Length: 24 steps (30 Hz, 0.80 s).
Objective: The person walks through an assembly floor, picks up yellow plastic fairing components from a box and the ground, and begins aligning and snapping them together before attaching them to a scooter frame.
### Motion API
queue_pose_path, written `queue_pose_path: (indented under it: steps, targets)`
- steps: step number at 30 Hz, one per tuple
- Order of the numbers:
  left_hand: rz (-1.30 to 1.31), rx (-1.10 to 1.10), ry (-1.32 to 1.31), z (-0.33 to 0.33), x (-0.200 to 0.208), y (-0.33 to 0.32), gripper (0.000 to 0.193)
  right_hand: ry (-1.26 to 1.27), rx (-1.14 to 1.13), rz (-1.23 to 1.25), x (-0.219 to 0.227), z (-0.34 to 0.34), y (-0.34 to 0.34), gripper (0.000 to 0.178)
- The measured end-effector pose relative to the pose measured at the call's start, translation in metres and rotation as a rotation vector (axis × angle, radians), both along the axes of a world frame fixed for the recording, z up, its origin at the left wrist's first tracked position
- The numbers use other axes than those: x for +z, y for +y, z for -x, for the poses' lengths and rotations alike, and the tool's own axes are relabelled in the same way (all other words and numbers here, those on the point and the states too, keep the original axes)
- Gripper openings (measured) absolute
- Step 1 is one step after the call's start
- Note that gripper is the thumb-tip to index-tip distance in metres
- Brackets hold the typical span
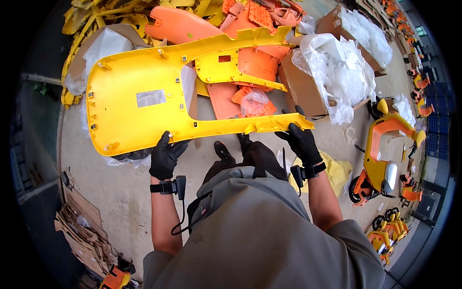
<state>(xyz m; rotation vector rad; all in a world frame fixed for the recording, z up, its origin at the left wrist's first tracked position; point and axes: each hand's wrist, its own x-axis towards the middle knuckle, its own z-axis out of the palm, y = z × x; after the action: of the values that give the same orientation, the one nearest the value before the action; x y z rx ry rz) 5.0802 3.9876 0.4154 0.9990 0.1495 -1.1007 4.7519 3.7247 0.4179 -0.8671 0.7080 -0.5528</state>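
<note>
Head view, gloved hands (164, 158) (303, 144), plain yellow panel (120, 79)

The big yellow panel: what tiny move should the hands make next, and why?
Maybe slide the left hand a little toward the wide end of the panel. The right hand is at a narrow tip, while the wide end sticks out past the left hand, so it could tip.

Head-worn fisheye, facing down, close above grey shirt (269, 231)
</note>
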Motion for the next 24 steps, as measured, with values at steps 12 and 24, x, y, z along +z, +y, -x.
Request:
queue_pose_path:
  steps: [12, 24]
  targets:
    - [-0.112, -0.058, -0.171, 0.002, 0.016, -0.007, 0.044, 0.068, 0.011, 0.158, 0.014, 0.009, -0.007, 0.071]
    - [-0.268, -0.058, -0.189, -0.001, 0.015, -0.002, 0.042, 0.215, 0.009, 0.189, 0.012, 0.011, -0.005, 0.024]
